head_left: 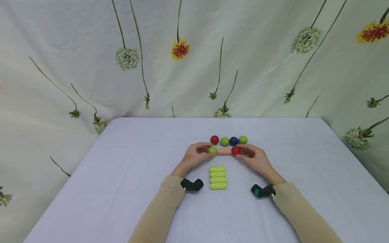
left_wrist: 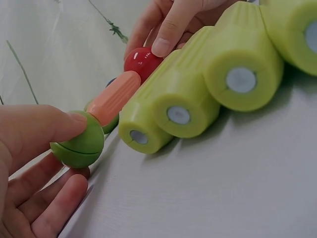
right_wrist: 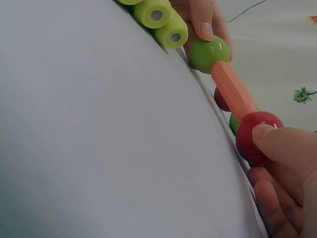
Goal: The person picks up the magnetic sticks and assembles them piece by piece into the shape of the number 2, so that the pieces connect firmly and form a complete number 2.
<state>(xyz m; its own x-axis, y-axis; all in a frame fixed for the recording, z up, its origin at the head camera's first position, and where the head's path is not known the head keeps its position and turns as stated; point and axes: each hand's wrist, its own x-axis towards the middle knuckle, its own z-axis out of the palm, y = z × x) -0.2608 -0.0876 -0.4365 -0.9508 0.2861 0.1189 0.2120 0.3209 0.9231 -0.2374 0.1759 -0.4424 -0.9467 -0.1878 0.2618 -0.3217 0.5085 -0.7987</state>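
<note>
A green ball (head_left: 212,150), an orange ridged rod (head_left: 224,151) and a red ball (head_left: 235,151) form one straight piece, a ball at each end of the rod. My left hand (head_left: 196,156) pinches the green ball between thumb and fingers. At the other end my right hand (head_left: 254,157) grips the red ball the same way. In the left wrist view the thumb lies on top of the green ball (left_wrist: 81,144), which shows a seam. The right wrist view has the thumb pressed on the red ball (right_wrist: 257,141).
Behind the piece stand a red ball (head_left: 214,139), a green ball (head_left: 224,141), a dark blue ball (head_left: 233,141) and another green ball (head_left: 243,139). Nearer me, several yellow-green rods (head_left: 217,178) lie side by side, with grey discs in their ends. A pale cloth covers the table (head_left: 130,202).
</note>
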